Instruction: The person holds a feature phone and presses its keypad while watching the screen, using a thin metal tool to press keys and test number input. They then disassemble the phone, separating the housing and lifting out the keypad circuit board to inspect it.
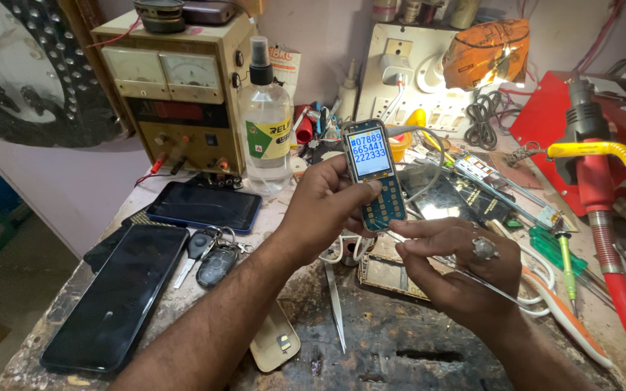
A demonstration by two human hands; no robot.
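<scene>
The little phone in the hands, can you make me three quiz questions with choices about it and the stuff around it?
1. Where do the car keys lie?
A. Between the big dark phone and the left arm
B. On the red box
C. Inside the spray bottle

2. What colour is the cap of the spray bottle?
A. Black
B. Pink
C. Orange

3. What state is the screen of the little phone in?
A. Dark
C. Cracked in half
B. Lit, showing digits

Answers:
1 A: the keys rest on the table beside the big dark phone.
2 A: the sprayer on top is black.
3 B: the screen glows while the left hand holds the phone up and the right hand holds a thin metal tool below it.
</scene>
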